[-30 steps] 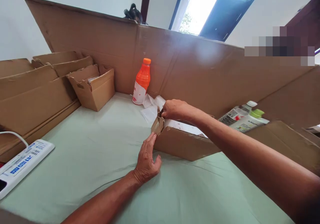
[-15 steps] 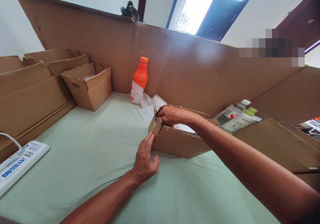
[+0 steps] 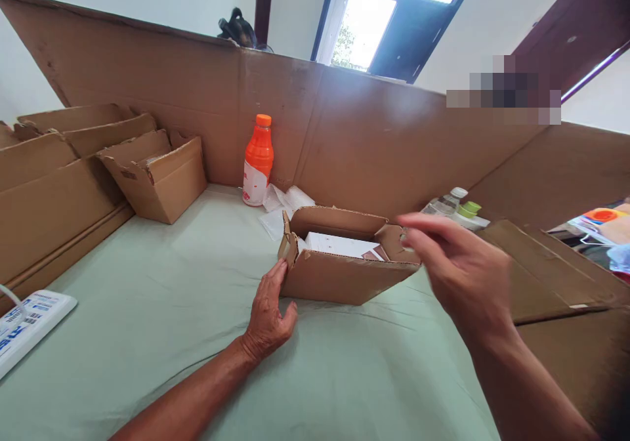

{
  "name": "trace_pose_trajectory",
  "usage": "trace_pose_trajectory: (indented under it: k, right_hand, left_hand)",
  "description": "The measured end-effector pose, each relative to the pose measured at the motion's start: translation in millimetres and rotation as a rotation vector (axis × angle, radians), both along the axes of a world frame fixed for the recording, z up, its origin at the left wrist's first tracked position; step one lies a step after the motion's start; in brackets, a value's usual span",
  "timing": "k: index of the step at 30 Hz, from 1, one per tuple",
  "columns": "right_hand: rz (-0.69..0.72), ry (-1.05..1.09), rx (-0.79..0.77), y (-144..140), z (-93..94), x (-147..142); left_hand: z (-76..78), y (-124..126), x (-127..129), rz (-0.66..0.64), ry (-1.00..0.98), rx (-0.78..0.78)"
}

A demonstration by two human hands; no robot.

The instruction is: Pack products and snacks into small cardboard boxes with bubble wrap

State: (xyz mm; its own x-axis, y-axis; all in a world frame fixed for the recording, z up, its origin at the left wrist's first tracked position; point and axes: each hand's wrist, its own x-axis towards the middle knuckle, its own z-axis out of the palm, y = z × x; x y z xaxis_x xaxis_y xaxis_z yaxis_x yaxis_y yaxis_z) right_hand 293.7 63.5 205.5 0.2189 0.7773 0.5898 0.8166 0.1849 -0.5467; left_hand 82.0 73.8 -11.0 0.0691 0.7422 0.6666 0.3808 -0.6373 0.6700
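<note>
I saw the open box (image 3: 339, 273) sitting in the middle of the frame on the green-covered counter (image 3: 162, 283), its flaps up and white sheets (image 3: 339, 244) lying inside. My left hand (image 3: 268, 310) lay on the counter at the lower centre, its fingertips (image 3: 279, 272) pressed against the box's left end, just below the bent left flap; the grip was loose and flat, closed around nothing. My right hand (image 3: 453, 267) hung in the air at centre right, just beside the box's right end and apart from it as far as I could tell. It was blurred, the fingers spread and slack, holding nothing.

Behind the box, toward upper centre, an orange bottle (image 3: 257, 161) stood upright against the tall cardboard wall (image 3: 369, 139), with crumpled white wrap (image 3: 283, 201) lying just beside its foot. To the upper left a second small box (image 3: 157, 175) stood open against a stack of flat cardboard (image 3: 54, 185). At the right, behind my right hand, two bottles (image 3: 455, 208) lay near the wall, one with a white cap and one with a green cap. A power strip (image 3: 27, 326) lay at the lower left edge of the frame. A flat cardboard piece (image 3: 546, 270) lay at the right edge.
</note>
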Motion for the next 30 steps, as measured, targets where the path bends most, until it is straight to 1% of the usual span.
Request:
trace_pose_trajectory:
  k: [1, 2, 3, 4, 5, 6, 7, 9, 11, 14, 16, 18, 20, 21, 24, 27, 30]
  right_hand:
    - [-0.112, 0.108, 0.108, -16, -17.4, 19]
    - [-0.191, 0.227, 0.15, -28, -37.6, 36]
    - [-0.241, 0.331, 0.094, -36, -59.2, 50]
    - [-0.244, 0.4, -0.002, -39, -80.7, 60]
    - [-0.199, 0.446, -0.094, -38, -100.4, 66]
    - [-0.124, 0.472, -0.192, -35, -117.2, 68]
    - [-0.036, 0.483, -0.267, -30, -130.2, 67]
    - [0.106, 0.49, -0.34, -22, -144.9, 58]
    - [0.168, 0.497, -0.351, -21, -148.6, 48]
    - [0.183, 0.529, -0.349, -38, -148.9, 41]
    - [0.182, 0.554, -0.376, -50, -151.4, 39]
    - [0.206, 0.576, -0.407, -57, -155.6, 33]
    - [0.273, 0.599, -0.427, -54, -159.0, 17]
    - [0.315, 0.607, -0.436, -50, -159.9, 6]
    - [0.452, 0.606, -0.462, -25, -159.9, -38]
    - [0.607, 0.567, -0.461, 8, -160.6, -89]
    - [0.742, 0.53, -0.455, 42, -164.4, -140]
  left_hand:
    - [-0.8, 0, 0, -0.005, -0.009, -0.018]
    - [-1.7, 0, 0, -0.011, -0.02, -0.044]
    - [-2.6, 0, 1, -0.017, -0.038, -0.082]
    - [-3.4, 1, 1, -0.02, -0.06, -0.126]
    - [-3.8, 2, 3, -0.021, -0.082, -0.172]
    - [-3.7, 3, 5, -0.019, -0.101, -0.212]
    - [-3.0, 4, 7, -0.013, -0.115, -0.243]
    - [-0.2, 0, 11, 0.006, -0.124, -0.275]
    - [3.3, -14, 12, 0.011, -0.126, -0.305]
    - [5.7, -54, 7, -0.003, -0.13, -0.346]
    - [3.7, -88, 0, -0.006, -0.119, -0.343]
    - [-0.5, -119, -8, 0.006, -0.12, -0.343]
    - [-5.5, -140, -19, 0.051, -0.153, -0.375]
    - [-7.7, -147, -26, 0.084, -0.18, -0.398]
    - [-11.6, -153, -51, 0.188, -0.253, -0.439]
    - [-10.7, -146, -79, 0.294, -0.317, -0.429]
    - [-6.3, -134, -106, 0.435, -0.379, -0.415]
